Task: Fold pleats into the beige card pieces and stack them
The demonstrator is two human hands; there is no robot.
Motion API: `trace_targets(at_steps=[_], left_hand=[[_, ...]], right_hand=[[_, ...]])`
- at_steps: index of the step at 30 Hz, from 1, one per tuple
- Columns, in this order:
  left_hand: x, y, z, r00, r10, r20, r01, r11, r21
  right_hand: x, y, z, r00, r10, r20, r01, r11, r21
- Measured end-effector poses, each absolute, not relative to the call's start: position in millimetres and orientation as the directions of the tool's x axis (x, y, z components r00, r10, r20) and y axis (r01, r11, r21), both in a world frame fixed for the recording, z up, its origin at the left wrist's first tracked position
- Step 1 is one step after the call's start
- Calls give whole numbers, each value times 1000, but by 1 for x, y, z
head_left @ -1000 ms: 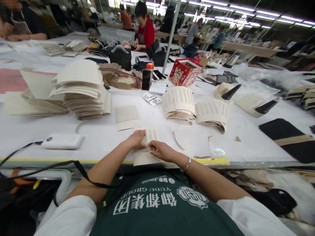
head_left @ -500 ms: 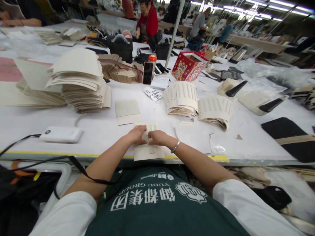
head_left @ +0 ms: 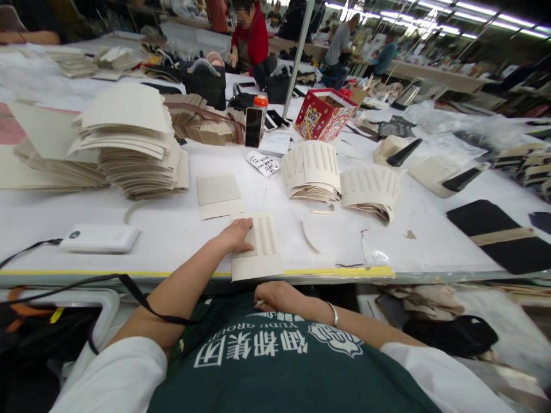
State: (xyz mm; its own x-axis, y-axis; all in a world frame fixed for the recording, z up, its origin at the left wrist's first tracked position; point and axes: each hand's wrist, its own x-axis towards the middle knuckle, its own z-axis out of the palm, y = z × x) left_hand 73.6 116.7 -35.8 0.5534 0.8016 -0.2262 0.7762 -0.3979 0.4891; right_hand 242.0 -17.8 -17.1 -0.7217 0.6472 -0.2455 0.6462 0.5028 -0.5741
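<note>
My left hand (head_left: 239,236) lies with fingers stretched out on a cream panel (head_left: 258,267) at the table's front edge, pressing a flat piece along its left side. Several raised strips run side by side on the panel's upper part, right of my fingers. Drawn back close to my apron, my right hand (head_left: 279,297) is closed just off the table edge; a small pale tip shows at its fingers, too small to name. Behind the panel lies a similar cream panel with a grey-beige board (head_left: 219,189) on it. Two piles of strip-covered panels (head_left: 310,172) stand further back.
Tall stacks of cream sheets (head_left: 129,143) rise at the left. A white power bank (head_left: 101,238) with a black cable lies before them. Further back are a phone (head_left: 253,127), a red patterned box (head_left: 322,115) and a metal pole (head_left: 299,57). A black panel (head_left: 491,235) lies right.
My right hand has left the panel and come back toward my body, uncovering the raised strips. My left hand stays on the panel. The view has shifted slightly.
</note>
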Motion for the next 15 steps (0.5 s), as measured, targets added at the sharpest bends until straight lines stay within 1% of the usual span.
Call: trace_targets(at_steps=[1, 2, 3, 4, 6, 7, 9, 10, 11, 12, 13, 15], left_hand=[[72, 116, -36, 560, 798, -223, 771, -402, 494], [69, 115, -37, 571, 792, -217, 761, -412, 501], [66, 113, -38, 587, 783, -206, 746, -424, 513], [63, 112, -38, 601, 776, -189, 729, -436, 528], [58, 110, -40, 599, 788, -146, 707, -434, 558], [57, 110, -41, 575, 809, -125, 708, -415, 571], [57, 113, -42, 491, 865, -100, 739, -353, 574], [58, 115, -42, 448, 889, -99, 763, -322, 561], [61, 118, -42, 414, 905, -102, 786, -298, 542], [64, 122, -42, 389, 915, -105, 807, -283, 519], [67, 126, -41, 372, 922, -108, 824, -274, 496], [74, 133, -39, 356, 927, -114, 844, -267, 464]], right_hand=[[250, -22, -14, -698, 675, -239, 632, 424, -649], [261, -21, -10, -641, 735, -224, 635, 343, -692], [276, -17, -5, -545, 814, -200, 660, 270, -701], [291, -9, 1, -424, 890, -168, 705, 208, -678], [323, 16, 12, -199, 978, -67, 822, 129, -555], [335, 30, 17, -127, 992, -3, 877, 111, -468], [344, 57, 22, -81, 992, 102, 946, 109, -306], [340, 68, 23, -97, 989, 116, 957, 124, -262], [330, 79, 21, -118, 988, 96, 956, 139, -260], [316, 88, 18, -146, 988, 41, 942, 152, -298], [299, 97, 14, -179, 983, -37, 918, 154, -365], [263, 115, 3, -212, 953, -217, 857, 74, -511]])
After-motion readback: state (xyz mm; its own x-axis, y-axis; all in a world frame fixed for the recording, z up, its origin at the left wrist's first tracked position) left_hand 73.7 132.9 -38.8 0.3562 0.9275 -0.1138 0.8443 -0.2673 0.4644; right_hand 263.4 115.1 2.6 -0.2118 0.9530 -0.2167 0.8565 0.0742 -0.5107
